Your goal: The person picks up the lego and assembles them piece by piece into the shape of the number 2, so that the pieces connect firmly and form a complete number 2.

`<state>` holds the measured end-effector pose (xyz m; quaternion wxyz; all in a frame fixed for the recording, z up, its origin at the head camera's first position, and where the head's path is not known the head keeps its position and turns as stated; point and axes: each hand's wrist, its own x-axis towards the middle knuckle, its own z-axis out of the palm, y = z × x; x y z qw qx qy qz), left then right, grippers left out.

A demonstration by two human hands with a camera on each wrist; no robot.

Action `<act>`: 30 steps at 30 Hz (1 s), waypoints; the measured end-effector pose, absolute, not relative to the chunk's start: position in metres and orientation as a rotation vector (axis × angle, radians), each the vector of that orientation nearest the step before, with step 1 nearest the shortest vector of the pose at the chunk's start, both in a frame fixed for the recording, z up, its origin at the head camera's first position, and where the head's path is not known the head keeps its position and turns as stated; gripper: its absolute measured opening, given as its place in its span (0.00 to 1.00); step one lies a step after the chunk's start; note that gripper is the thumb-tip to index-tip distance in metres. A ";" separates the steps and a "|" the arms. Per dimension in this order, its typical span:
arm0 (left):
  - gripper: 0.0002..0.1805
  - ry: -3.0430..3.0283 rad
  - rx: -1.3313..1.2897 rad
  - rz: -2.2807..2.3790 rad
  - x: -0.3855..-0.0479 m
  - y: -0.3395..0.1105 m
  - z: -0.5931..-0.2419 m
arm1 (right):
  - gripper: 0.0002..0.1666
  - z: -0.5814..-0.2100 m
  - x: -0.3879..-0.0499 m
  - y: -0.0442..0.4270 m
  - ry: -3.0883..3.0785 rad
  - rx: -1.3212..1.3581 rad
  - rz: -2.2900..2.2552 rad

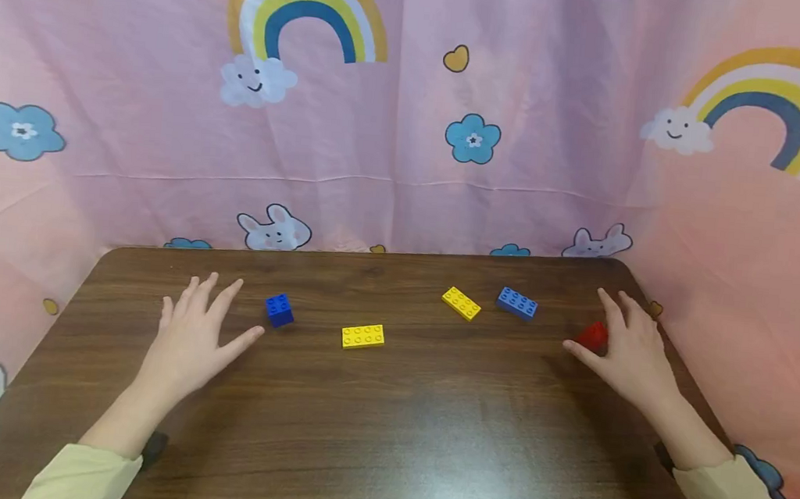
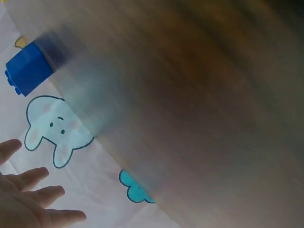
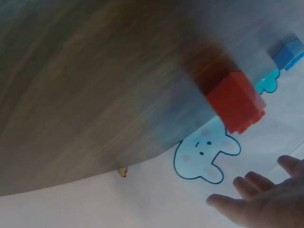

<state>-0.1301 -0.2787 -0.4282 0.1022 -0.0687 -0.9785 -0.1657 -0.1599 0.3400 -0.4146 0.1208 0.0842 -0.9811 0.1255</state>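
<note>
My left hand (image 1: pixel 184 342) hovers over the left part of the table with its fingers spread, holding nothing. Just right of its fingertips sits a dark blue toy brick (image 1: pixel 279 310), which also shows in the left wrist view as a blue brick (image 2: pixel 28 69). On the right, my right hand (image 1: pixel 635 354) is spread beside a red brick (image 1: pixel 593 337), partly hidden behind the thumb and fingers. The right wrist view shows the red brick (image 3: pixel 236 102) apart from the fingers. Between the hands lie two yellow bricks, a nearer one (image 1: pixel 362 337) and a farther one (image 1: pixel 461 304), and a lighter blue brick (image 1: pixel 517 303).
The brown wooden table (image 1: pixel 386 421) has rounded far corners. A pink printed curtain (image 1: pixel 404 203) with rainbows, flowers and rabbits stands close behind its far edge and along the sides.
</note>
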 end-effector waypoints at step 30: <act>0.40 -2.867 -0.149 -0.967 -0.151 -0.265 -0.421 | 0.51 -0.405 -0.185 0.246 -2.756 0.434 0.771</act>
